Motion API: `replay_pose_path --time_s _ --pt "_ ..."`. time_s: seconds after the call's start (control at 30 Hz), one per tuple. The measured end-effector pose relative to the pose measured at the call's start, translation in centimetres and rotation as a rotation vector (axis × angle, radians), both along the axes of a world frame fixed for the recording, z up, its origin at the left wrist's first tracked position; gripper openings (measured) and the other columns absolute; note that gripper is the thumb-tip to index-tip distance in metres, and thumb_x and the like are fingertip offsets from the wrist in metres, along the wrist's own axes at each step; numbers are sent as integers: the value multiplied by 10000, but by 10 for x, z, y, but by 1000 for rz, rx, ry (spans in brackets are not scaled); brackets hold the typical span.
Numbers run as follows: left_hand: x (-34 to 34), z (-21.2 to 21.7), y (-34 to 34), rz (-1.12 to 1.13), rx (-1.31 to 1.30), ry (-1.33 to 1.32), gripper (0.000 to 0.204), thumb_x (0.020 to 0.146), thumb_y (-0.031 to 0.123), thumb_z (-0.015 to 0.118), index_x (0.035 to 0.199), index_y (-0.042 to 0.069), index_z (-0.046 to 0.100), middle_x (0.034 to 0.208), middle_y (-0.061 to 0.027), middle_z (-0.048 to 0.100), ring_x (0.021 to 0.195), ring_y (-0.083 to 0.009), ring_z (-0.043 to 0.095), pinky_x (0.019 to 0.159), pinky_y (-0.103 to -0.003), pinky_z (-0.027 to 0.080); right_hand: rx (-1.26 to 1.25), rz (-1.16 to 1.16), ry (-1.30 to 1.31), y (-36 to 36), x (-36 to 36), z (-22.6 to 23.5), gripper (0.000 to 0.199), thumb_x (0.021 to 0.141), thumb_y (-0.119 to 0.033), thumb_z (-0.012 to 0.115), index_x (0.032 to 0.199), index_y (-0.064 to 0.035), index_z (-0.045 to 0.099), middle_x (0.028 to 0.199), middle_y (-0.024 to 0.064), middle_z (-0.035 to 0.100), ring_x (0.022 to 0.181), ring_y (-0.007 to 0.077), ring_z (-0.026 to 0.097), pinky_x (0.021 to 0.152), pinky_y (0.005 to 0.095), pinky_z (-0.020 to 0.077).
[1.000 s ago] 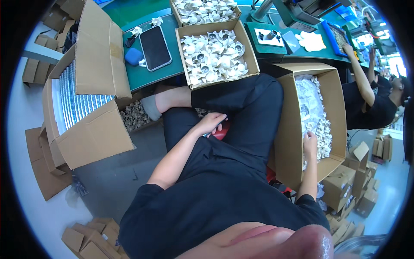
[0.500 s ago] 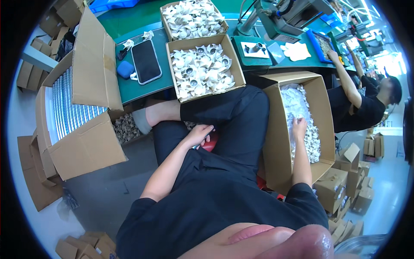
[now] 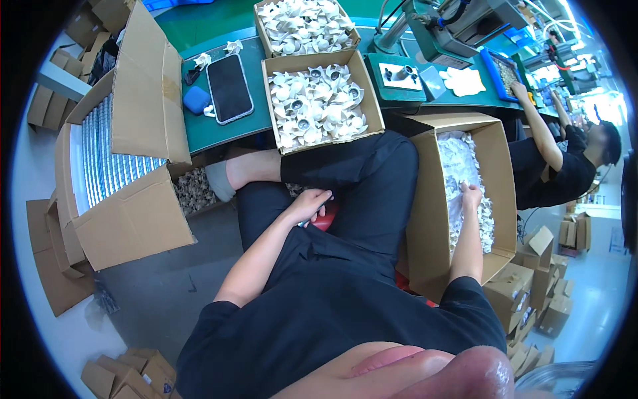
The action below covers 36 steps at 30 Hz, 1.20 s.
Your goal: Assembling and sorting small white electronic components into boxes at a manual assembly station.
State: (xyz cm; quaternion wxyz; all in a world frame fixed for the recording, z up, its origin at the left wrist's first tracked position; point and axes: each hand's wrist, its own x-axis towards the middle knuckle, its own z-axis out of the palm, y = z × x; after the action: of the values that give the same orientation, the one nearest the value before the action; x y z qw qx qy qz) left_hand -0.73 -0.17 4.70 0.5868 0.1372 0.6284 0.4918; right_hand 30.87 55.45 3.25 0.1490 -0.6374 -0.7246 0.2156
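My right hand (image 3: 470, 195) reaches into a tall cardboard box (image 3: 425, 219) at my right side. Its fingers are closed on a crumpled clear plastic bag (image 3: 456, 156), which lies over many small white parts (image 3: 486, 219) in the box. In my lap rests my left hand (image 3: 310, 205), its fingers curled; whatever they may hold is hidden. Beyond my knees, at the bench edge, a shallow carton (image 3: 375, 120) holds white finned parts (image 3: 316, 106), some with a dark ring at the centre. A second carton of such parts (image 3: 306, 26) stands behind it.
On the green bench (image 3: 206, 137) lie a phone (image 3: 230, 88), a blue case (image 3: 196, 100) and two loose white parts. A bench press (image 3: 438, 40) stands right of the cartons. At left, an open carton (image 3: 133, 213) holds shiny tubes. A co-worker (image 3: 565, 159) sits at far right.
My right hand has shifted slightly to the right with its fingers at the plastic bag. The left hand stays in my lap. The whole view has moved a little.
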Motion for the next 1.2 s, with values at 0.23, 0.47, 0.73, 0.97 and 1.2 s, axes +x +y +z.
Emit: replay_pose_path --time_s 0.23,0.47,0.73,0.97,1.2 --pt "-1 -6 1 8 8 -7 467 1063 405 489 1259 7 636 682 -52 598 442 -111 509 338 -283 396 74 85 835 -6 -42 69 299 912 -64 762 1163 -20 606 1167 82 649 948 185 671 719 309 609" --pt "-3 1 6 -31 -11 -2 461 1072 405 481 1263 15 636 690 -56 600 457 -103 517 337 -266 394 -309 589 1061 -134 -255 231 335 1000 -85 642 1311 29 587 1269 129 645 1060 191 664 872 296 560" --pt "2 7 -6 95 31 -26 440 1073 392 485 1241 16 640 683 -54 597 460 -107 520 339 -269 389 -793 770 904 -151 -361 225 293 996 -133 657 1247 18 644 1176 96 681 1000 182 677 799 288 565" --pt "-7 4 -5 6 15 -10 451 1070 394 490 1268 15 634 684 -51 596 453 -110 521 340 -269 395 -772 724 556 -151 -371 253 341 976 -239 709 1189 25 672 1061 102 696 844 162 677 714 283 580" --pt "-8 2 8 -56 3 7 453 1069 391 493 1272 12 636 687 -54 601 447 -114 518 340 -275 394 -589 747 356 -152 -385 256 422 921 -334 779 1140 10 671 934 62 667 737 140 641 627 295 547"
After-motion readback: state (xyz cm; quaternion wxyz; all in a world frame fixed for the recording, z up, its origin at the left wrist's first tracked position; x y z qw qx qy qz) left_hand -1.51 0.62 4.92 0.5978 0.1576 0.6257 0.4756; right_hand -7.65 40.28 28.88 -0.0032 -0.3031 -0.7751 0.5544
